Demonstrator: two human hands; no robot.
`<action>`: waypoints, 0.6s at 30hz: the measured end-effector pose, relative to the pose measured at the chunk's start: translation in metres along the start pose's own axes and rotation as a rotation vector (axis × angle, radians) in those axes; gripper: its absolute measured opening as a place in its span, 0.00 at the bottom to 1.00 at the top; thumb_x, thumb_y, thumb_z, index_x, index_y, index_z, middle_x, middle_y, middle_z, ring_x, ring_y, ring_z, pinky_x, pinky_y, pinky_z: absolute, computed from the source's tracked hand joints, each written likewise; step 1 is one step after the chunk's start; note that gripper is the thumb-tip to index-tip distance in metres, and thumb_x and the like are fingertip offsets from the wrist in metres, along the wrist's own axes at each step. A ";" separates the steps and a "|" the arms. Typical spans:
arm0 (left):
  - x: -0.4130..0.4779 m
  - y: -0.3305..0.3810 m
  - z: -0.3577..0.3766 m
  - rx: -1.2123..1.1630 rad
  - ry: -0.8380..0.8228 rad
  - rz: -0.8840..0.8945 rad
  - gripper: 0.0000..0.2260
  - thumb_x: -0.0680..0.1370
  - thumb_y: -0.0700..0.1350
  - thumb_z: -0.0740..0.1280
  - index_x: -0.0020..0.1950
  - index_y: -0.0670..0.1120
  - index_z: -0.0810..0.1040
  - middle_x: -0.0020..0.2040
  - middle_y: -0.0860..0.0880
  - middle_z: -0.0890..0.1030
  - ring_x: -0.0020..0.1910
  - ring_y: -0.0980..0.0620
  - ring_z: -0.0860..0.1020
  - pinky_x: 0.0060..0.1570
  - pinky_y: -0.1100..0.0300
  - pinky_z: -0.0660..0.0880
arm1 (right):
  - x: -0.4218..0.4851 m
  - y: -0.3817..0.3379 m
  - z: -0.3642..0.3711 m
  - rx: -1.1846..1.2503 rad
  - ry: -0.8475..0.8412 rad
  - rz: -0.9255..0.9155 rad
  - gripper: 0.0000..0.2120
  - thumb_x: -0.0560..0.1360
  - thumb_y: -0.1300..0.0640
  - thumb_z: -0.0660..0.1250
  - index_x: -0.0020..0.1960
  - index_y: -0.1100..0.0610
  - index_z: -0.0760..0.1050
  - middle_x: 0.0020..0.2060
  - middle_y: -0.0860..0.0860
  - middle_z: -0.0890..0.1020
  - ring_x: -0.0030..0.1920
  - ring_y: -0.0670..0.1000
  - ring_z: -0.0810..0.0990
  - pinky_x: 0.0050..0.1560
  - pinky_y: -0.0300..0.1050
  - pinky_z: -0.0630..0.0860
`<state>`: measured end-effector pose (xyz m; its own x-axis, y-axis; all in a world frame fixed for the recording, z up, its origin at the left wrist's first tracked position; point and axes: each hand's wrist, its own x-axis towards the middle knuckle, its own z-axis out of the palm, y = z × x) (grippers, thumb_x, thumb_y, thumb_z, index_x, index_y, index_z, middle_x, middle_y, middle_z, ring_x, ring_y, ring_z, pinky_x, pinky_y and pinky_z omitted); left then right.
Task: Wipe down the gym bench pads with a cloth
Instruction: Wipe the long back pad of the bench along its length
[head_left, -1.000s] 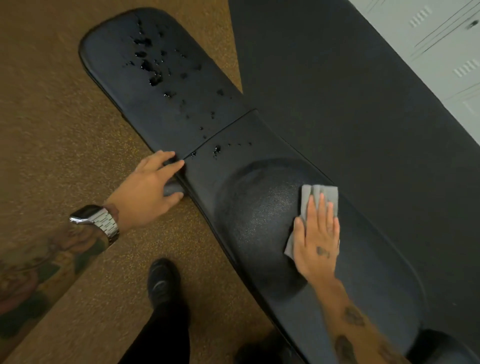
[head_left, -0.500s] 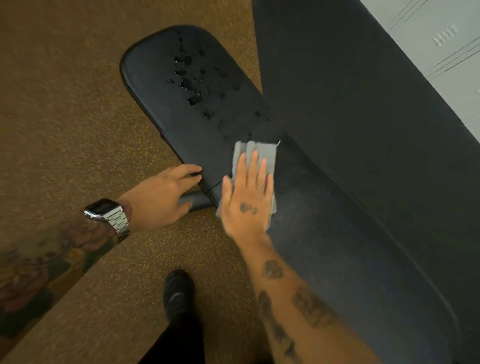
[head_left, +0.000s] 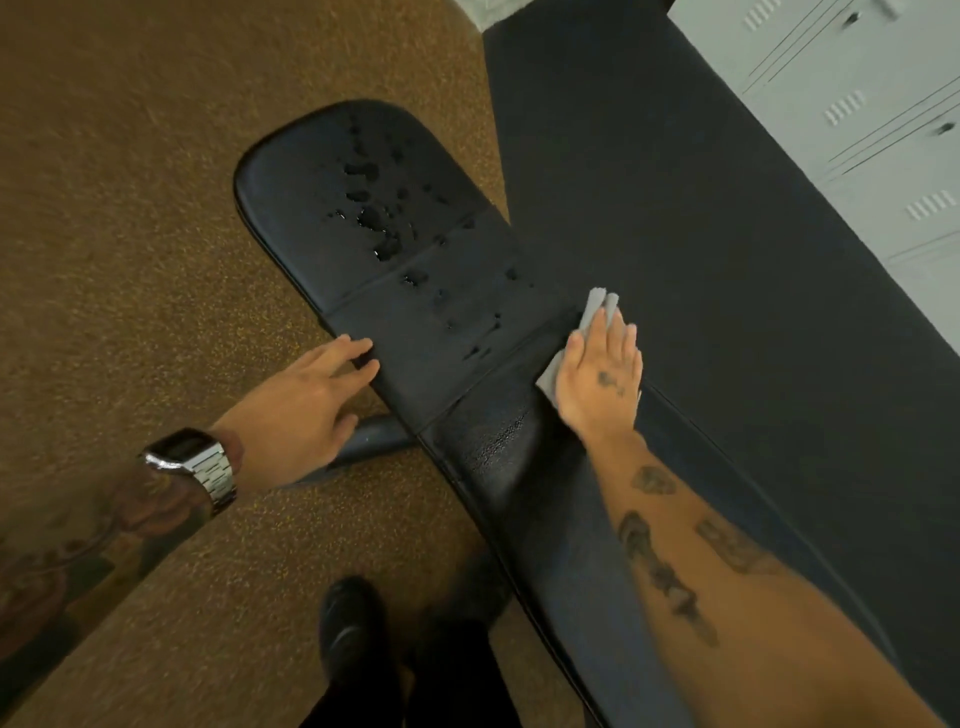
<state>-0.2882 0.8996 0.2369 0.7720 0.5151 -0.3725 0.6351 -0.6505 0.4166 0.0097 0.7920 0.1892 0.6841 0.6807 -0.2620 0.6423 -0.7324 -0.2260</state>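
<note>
A long black bench pad (head_left: 431, 364) runs from the upper middle down to the lower right, with a seam across it. Liquid droplets (head_left: 382, 218) are scattered over its far section. My right hand (head_left: 600, 376) lies flat, fingers straight, pressing a folded grey cloth (head_left: 592, 312) onto the pad's right edge near the seam. My left hand (head_left: 306, 400), fingers extended, rests on the pad's left edge, above a dark metal frame bar (head_left: 376, 436). A steel watch (head_left: 195, 462) sits on my left wrist.
Brown speckled carpet (head_left: 130, 234) lies left of the bench. A black rubber mat (head_left: 701, 234) covers the floor on the right, with grey lockers (head_left: 872, 104) beyond it. My black shoe (head_left: 345, 629) stands on the carpet beside the bench.
My right hand has slid the cloth from the pad's left side near the seam across to its right edge. My left hand has stayed on the left edge.
</note>
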 end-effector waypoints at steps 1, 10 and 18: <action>0.000 0.001 0.003 -0.008 0.004 -0.005 0.28 0.78 0.45 0.63 0.77 0.45 0.59 0.79 0.48 0.53 0.78 0.48 0.50 0.74 0.55 0.53 | 0.014 -0.003 -0.004 0.029 -0.034 0.043 0.27 0.85 0.49 0.43 0.81 0.58 0.49 0.81 0.54 0.52 0.81 0.56 0.47 0.79 0.53 0.45; 0.002 0.001 0.004 -0.015 -0.054 -0.041 0.29 0.79 0.47 0.62 0.78 0.46 0.55 0.80 0.49 0.50 0.78 0.50 0.46 0.75 0.56 0.53 | -0.125 -0.051 0.049 -0.113 0.052 -0.394 0.27 0.85 0.49 0.50 0.81 0.56 0.52 0.80 0.56 0.53 0.80 0.57 0.50 0.78 0.57 0.54; 0.011 0.016 -0.018 -0.080 -0.080 -0.122 0.25 0.80 0.45 0.60 0.77 0.46 0.60 0.79 0.50 0.54 0.78 0.50 0.50 0.72 0.61 0.50 | -0.122 0.044 0.019 -0.210 -0.016 -0.566 0.27 0.84 0.49 0.50 0.81 0.54 0.54 0.80 0.52 0.55 0.80 0.55 0.53 0.77 0.57 0.57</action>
<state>-0.2686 0.9049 0.2545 0.6863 0.5394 -0.4878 0.7266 -0.5376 0.4278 -0.0526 0.6764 0.1935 0.2123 0.9624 -0.1693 0.9606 -0.2373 -0.1448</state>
